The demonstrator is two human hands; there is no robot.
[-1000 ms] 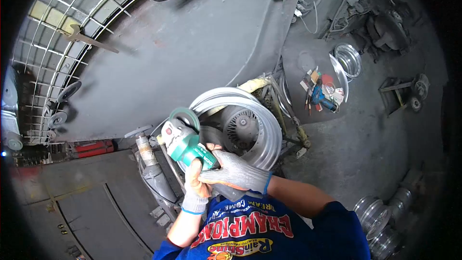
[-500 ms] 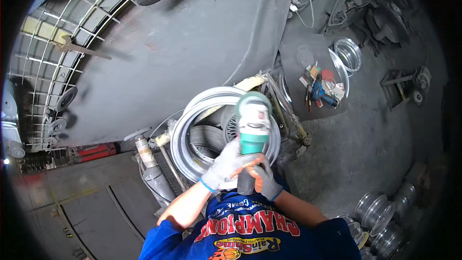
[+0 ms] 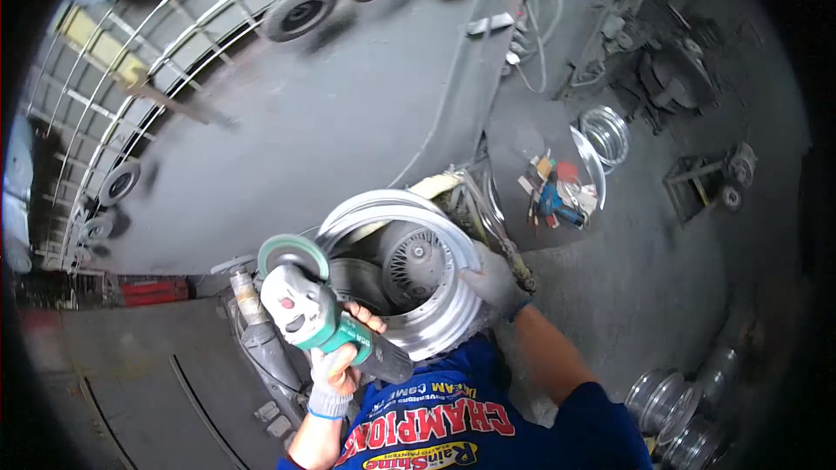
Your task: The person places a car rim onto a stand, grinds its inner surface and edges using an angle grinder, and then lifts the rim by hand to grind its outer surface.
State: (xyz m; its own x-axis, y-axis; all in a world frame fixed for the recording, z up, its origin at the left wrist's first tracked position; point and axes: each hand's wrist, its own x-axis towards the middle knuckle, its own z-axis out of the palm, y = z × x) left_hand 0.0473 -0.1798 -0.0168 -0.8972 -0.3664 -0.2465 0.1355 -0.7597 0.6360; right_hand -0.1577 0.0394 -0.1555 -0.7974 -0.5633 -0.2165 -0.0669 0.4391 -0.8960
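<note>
My left hand, in a pale knit glove, grips a green and white angle grinder by its body. The grinder's green disc points away from me, left of the wheel rim. My right hand, gloved too, holds the right edge of a silver wheel rim, its fingertips partly hidden there. Inside the rim's opening a grey mesh-spoke wheel centre shows. The rim sits in front of my body, on a stand with yellowish padding.
A second long grinder lies left of the rim. Abrasive discs hang along a wire grid. A blue power tool lies among small items at right. Shiny rims stack at lower right.
The grinder has swung left, out of both hands into my left alone. My right hand has let go of it and moved right onto the wheel rim. The view has shifted.
</note>
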